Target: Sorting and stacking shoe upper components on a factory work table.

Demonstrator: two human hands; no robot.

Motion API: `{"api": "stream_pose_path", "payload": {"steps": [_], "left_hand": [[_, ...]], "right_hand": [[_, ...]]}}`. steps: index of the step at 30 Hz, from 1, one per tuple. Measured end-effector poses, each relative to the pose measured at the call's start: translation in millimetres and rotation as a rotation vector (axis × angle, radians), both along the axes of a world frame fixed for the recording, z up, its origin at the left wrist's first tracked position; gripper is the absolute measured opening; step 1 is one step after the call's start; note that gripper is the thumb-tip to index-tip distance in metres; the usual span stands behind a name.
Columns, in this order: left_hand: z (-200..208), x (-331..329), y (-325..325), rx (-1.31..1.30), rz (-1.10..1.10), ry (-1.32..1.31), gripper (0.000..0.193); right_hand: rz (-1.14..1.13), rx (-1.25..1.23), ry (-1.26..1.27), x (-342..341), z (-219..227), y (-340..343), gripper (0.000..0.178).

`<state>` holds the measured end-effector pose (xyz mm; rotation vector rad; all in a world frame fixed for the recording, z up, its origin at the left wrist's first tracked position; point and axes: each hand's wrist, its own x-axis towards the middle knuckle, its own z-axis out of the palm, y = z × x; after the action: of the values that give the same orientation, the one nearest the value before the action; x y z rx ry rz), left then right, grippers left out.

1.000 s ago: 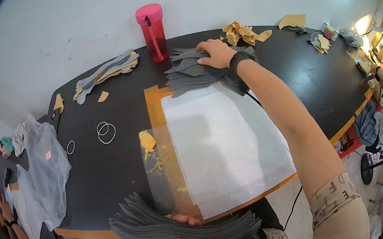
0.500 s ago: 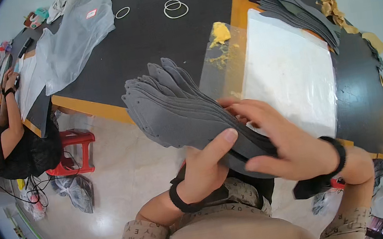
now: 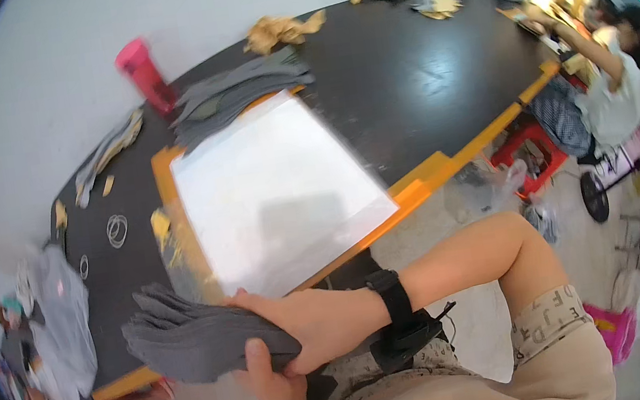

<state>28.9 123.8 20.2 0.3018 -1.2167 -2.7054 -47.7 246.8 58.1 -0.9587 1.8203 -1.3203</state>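
Both hands: right hand (image 3: 317, 323) and left hand (image 3: 267, 375) pinch grey stack (image 3: 192, 341) | table (image 3: 402, 82) near edge | risk: loose pieces may slide off.

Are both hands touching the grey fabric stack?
Touching. The head view shows the right hand lying across the grey fabric stack, and the left hand's thumb pressed on it from below.

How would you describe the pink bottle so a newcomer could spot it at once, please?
Start at the black table and its big white sheet. Beyond the sheet's far corner, past a fanned grey pile, stands the pink bottle, the only upright, brightly coloured thing there.
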Motion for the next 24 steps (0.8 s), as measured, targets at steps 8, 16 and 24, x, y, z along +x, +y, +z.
{"api": "stream_pose_path", "payload": {"steps": [8, 16, 24], "left_hand": [[-5.0, -5.2, 14.4, -0.335, -0.285, 0.162, 0.072], [-14.4, -19.0, -18.4, -0.736, 0.017, 0.207, 0.042], [-33.0, -30.2, -41.8, -1.064, 0.298, 0.148, 0.031]], "right_hand": [[-0.183, -0.059, -0.095, -12.9, 16.3, 82.8, 0.092], [-0.861, 0.091, 0.453, -133.9, 20.8, 191.3, 0.085], [-1.037, 0.540, 0.567, -230.6, -8.3, 239.8, 0.088]]}}
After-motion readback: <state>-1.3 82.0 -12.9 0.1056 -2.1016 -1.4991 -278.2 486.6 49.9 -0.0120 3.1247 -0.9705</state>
